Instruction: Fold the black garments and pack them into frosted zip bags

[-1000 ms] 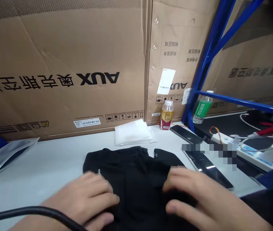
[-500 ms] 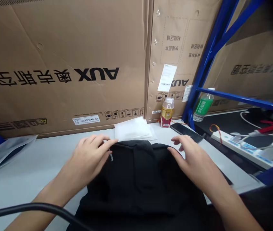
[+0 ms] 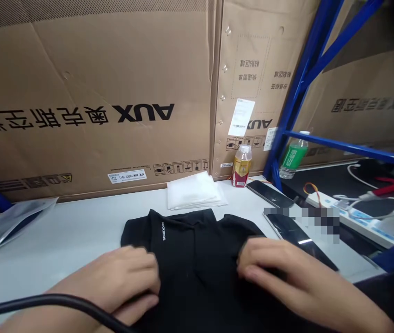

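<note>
A black garment (image 3: 183,249) with small white ROCKBROS lettering lies bunched in front of me on the pale table. Its lower part runs out of view at the bottom. My left hand (image 3: 127,277) is closed at the garment's left side, fingers curled over the cloth and fingertips hidden. On the right side, my right hand (image 3: 273,268) is likewise closed on the fabric, its thumb tucked near the bent fingers. Both hands are slightly blurred.
Behind the garment sit folded white sheets (image 3: 195,190), a drink bottle (image 3: 242,166) and a phone (image 3: 269,193). A dark glossy slab (image 3: 299,236) lies to the right, near a power strip (image 3: 363,219). A clear pouch (image 3: 13,224) is at left; a black cable (image 3: 54,300) crosses lower left.
Both hands have come back toward me from the garment's far edge, and their fingers have curled in. The garment's far side now shows more, including the full lettering.
</note>
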### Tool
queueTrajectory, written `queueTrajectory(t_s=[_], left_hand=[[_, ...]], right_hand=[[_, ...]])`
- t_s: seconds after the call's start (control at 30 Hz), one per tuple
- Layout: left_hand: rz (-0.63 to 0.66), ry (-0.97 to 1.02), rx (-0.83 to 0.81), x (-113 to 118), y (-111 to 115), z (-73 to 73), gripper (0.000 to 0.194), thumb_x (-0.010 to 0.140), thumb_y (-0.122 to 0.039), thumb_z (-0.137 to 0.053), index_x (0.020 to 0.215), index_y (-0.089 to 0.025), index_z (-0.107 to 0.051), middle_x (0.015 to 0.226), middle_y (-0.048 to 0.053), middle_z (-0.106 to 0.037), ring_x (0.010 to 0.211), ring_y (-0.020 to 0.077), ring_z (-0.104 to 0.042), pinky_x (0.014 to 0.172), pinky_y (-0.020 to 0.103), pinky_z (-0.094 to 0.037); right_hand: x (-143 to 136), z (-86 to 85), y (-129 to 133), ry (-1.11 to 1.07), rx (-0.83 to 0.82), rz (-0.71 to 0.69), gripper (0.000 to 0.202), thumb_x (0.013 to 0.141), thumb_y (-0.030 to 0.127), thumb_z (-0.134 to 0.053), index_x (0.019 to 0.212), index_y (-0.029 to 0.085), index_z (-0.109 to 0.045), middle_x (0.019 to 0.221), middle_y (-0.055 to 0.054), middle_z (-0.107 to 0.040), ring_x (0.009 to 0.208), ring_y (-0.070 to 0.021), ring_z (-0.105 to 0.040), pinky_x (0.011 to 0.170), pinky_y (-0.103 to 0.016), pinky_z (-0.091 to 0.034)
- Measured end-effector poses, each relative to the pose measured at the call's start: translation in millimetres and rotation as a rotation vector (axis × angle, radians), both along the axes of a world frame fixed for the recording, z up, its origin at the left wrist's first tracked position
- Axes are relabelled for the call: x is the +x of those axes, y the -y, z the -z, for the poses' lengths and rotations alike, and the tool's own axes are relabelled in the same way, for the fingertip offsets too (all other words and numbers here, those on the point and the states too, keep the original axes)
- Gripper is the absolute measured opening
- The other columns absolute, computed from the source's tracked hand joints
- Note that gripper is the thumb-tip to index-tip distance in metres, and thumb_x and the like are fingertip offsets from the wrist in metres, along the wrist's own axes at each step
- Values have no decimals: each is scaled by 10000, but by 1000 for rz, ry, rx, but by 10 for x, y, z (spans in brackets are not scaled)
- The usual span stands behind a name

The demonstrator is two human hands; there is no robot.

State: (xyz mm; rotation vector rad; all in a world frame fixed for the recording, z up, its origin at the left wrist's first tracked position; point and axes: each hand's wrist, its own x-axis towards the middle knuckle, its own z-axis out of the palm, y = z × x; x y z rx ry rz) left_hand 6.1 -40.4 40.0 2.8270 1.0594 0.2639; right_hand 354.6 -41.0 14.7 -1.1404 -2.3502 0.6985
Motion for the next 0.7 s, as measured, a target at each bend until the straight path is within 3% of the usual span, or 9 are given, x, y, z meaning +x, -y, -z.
queueTrajectory(t_s=[0.1, 0.17, 0.27, 0.37, 0.43, 0.6, 0.7], left_hand=[[-6, 9, -7, 203, -268, 22, 230, 1064, -370, -576, 1224, -294, -722, 1337, 47, -711, 1175, 250, -682, 987, 332, -552], [-53, -15, 18, 320, -452, 226, 493, 1065, -514, -567, 1497, -278, -592, 1625, 111, -509, 1469, 372, -498, 1201, 527, -432], [-169, -114, -92, 376, -656, 642, 751, 1062, -678, -447, 1678, -260, -348, 1746, 172, -263, 1599, 483, -233, 1224, 739, -287], [-222, -129, -171, 340, -772, 874, 794, 1061, -719, -384, 1713, -299, -214, 1770, 157, -145, 1620, 490, -75, 1220, 789, -203], [-216, -134, -180, 338, -822, 845, 819, 1055, -727, -391, 1714, -274, -214, 1767, 171, -125, 1620, 492, -49, 1218, 798, -176], [-33, -79, -102, 533, -786, 523, 701, 1105, -586, -407, 1694, -224, -290, 1764, 140, -176, 1642, 411, -80, 1278, 723, -147], [98, -35, -170, 676, -651, 536, 812, 1064, -669, -457, 1706, -217, -253, 1760, 147, -162, 1637, 412, -85, 1298, 691, -160]], right_hand=[[-159, 283, -151, 142, 202, 237, 389, 1106, 375, -459, 1424, 293, -668, 1545, -63, -616, 1435, -301, -568, 1191, -523, -493], [-250, 544, -232, 288, 225, 300, 510, 1092, 411, -462, 1558, 228, -559, 1650, -89, -497, 1556, -381, -400, 1239, -647, -389], [-283, 875, -315, 392, 195, 374, 567, 1092, 426, -436, 1620, 222, -471, 1678, -71, -434, 1581, -404, -327, 1229, -691, -371], [-236, 1008, -392, 387, 196, 423, 562, 1099, 415, -411, 1637, 254, -441, 1692, -46, -405, 1597, -391, -289, 1239, -687, -354], [-212, 990, -458, 384, 182, 431, 560, 1097, 412, -413, 1633, 251, -450, 1693, -48, -405, 1599, -402, -274, 1241, -696, -342], [-224, 749, -569, 333, 188, 381, 535, 1107, 366, -373, 1593, 191, -510, 1692, -82, -413, 1603, -392, -262, 1256, -683, -323], [-264, 636, -546, 255, 219, 370, 547, 1123, 334, -304, 1622, 170, -455, 1736, -78, -320, 1626, -331, -205, 1293, -617, -293]])
